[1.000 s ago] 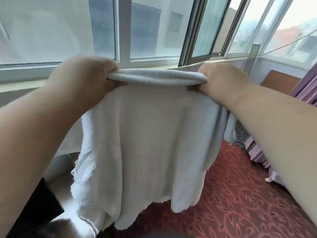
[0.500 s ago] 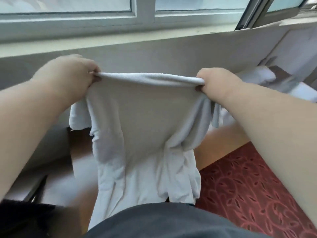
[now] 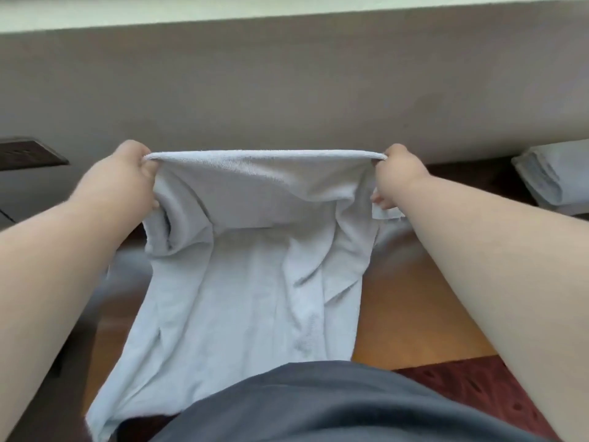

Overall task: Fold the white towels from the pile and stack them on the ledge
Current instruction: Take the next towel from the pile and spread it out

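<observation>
Here, a white towel (image 3: 255, 282) is held stretched by its top edge between two hands in front of a pale wall (image 3: 287, 84). The left hand (image 3: 124, 183) is curled around the towel's left upper corner, the cloth being pinched between thumb and fingers, and some fabric is bunched just below that hand. The right hand (image 3: 398, 177) is closed on the opposite corner in the same manner, with a small flap of cloth hanging beneath its fingers. Between the hands the hem is drawn nearly straight, and below them the towel is draped downward in loose folds toward a dark grey garment (image 3: 318, 406) worn by the person. Beneath the hanging cloth a wooden surface (image 3: 408, 314) is seen, and beyond it, below the right forearm, a strip of red patterned carpet (image 3: 471, 384). To the outer side of the right hand, well apart from it, a folded white towel (image 3: 548, 177) is lying at the frame's edge. To the outer side of the left hand a dark wooden object (image 3: 28, 153) is partly visible. Above both hands, at the top of the wall, a pale ledge (image 3: 223, 11) is visible.
</observation>
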### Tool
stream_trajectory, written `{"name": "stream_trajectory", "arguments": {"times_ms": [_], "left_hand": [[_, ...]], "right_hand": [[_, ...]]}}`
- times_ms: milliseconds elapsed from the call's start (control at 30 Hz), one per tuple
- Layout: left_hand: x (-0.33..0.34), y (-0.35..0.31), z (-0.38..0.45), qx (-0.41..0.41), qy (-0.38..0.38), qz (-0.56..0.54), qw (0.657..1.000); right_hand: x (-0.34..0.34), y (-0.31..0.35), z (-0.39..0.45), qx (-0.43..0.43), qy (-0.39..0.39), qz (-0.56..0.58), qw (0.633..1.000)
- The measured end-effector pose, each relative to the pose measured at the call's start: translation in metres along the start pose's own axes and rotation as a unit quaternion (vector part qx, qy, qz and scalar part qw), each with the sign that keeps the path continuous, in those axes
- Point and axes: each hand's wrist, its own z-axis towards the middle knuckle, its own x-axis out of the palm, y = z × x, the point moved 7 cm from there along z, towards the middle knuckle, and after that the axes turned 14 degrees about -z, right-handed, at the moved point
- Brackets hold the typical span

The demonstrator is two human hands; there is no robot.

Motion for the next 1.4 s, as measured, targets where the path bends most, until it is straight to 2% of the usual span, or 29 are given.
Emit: {"name": "stream_trajectory", "arguments": {"times_ms": [133,233,333,433,500,600,667,833,967,1067,1200,1233,1300,1333,1400], "left_hand": [[0.012,-0.008,0.002,-0.028,-0.034,-0.102,0.994],[0.023,-0.020,0.008,-0.004,-0.011,-0.143,0.990],[0.042,-0.021,0.008,0.048,0.049,-0.097,0.993],[0.060,0.014,-0.007,0.058,0.072,-0.058,0.994],[0.081,0.058,-0.028,-0.013,0.103,-0.030,0.994],[0.111,0.128,-0.071,-0.193,0.171,-0.029,0.966],[0.121,0.158,-0.090,-0.233,0.199,-0.004,0.952],[0.136,0.167,-0.095,-0.230,0.191,-0.106,0.948],[0.139,0.158,-0.084,-0.183,0.204,-0.102,0.956],[0.132,0.152,-0.069,-0.173,0.185,-0.105,0.962],[0.120,0.117,-0.038,-0.093,0.167,-0.044,0.981],[0.122,0.112,-0.030,-0.103,0.179,-0.020,0.978],[0.124,0.110,-0.016,-0.183,0.218,0.080,0.955],[0.119,0.105,-0.007,-0.212,0.201,0.108,0.950],[0.106,0.091,0.009,-0.211,0.118,0.049,0.969]], "right_hand": [[0.003,-0.003,0.028,-0.045,-0.049,0.015,0.998],[0.013,-0.005,0.040,-0.078,-0.028,0.046,0.996],[0.030,-0.020,0.040,-0.069,-0.003,0.051,0.996],[0.061,-0.058,0.030,0.003,0.026,0.017,1.000],[0.092,-0.092,0.011,0.083,0.078,0.001,0.993],[0.147,-0.129,-0.036,0.202,0.185,0.077,0.959],[0.168,-0.136,-0.059,0.229,0.198,0.113,0.946],[0.193,-0.129,-0.095,0.257,0.226,0.107,0.934],[0.191,-0.127,-0.107,0.236,0.197,0.125,0.944],[0.181,-0.139,-0.117,0.262,0.154,0.187,0.934],[0.179,-0.152,-0.137,0.268,0.152,0.237,0.921],[0.183,-0.155,-0.142,0.272,0.160,0.250,0.915],[0.191,-0.157,-0.150,0.277,0.180,0.241,0.913],[0.192,-0.157,-0.149,0.272,0.184,0.226,0.917],[0.184,-0.155,-0.138,0.251,0.145,0.215,0.933]]}}
